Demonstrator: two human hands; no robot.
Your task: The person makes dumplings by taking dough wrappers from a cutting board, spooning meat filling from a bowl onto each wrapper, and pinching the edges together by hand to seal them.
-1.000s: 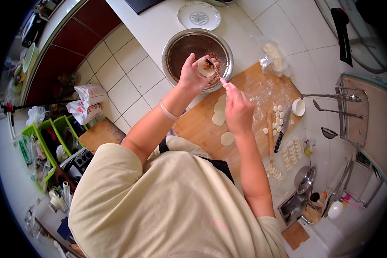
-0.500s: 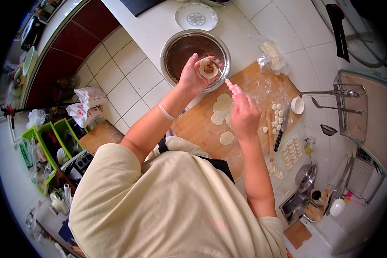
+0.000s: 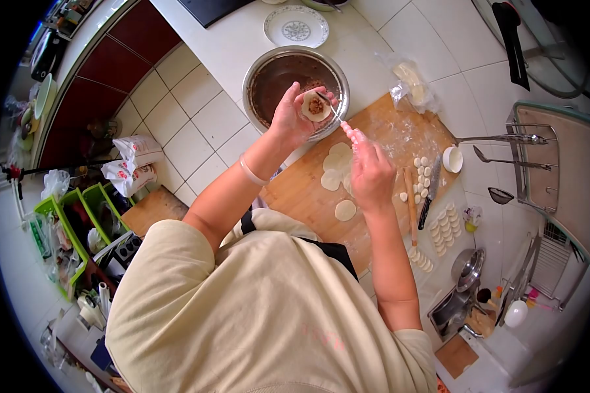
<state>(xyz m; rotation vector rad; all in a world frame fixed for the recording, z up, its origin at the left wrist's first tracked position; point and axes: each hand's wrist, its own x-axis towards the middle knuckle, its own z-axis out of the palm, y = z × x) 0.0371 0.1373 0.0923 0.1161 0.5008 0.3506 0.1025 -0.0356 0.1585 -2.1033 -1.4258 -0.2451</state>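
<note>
Above the rim of a steel bowl (image 3: 247, 92) of brown filling, my left hand (image 3: 291, 121) cups a round dumpling wrapper (image 3: 307, 112). A small heap of filling (image 3: 316, 107) lies in the wrapper's middle. My right hand (image 3: 372, 171) is closed around the pink handle of a small metal spoon (image 3: 336, 115), its tip at the wrapper's upper edge. Beneath the right hand is a floured wooden board (image 3: 295, 190), with several flat wrappers (image 3: 331, 179) overlapping beside that hand. A rolling pin (image 3: 410, 203) lies to its right.
Small dough pieces (image 3: 418, 181), a black-handled knife (image 3: 429, 200) and a white cup (image 3: 452, 159) sit at the board's right. Rows of finished dumplings (image 3: 444, 229) lie beyond. A patterned plate (image 3: 295, 30) stands behind the bowl, and a plastic bag (image 3: 413, 85) lies at the back right.
Hands, wrapper and spoon stay nearly in place. The spoon's tip has shifted slightly off the filling toward the wrapper's upper edge. The whole view has moved a little.
</note>
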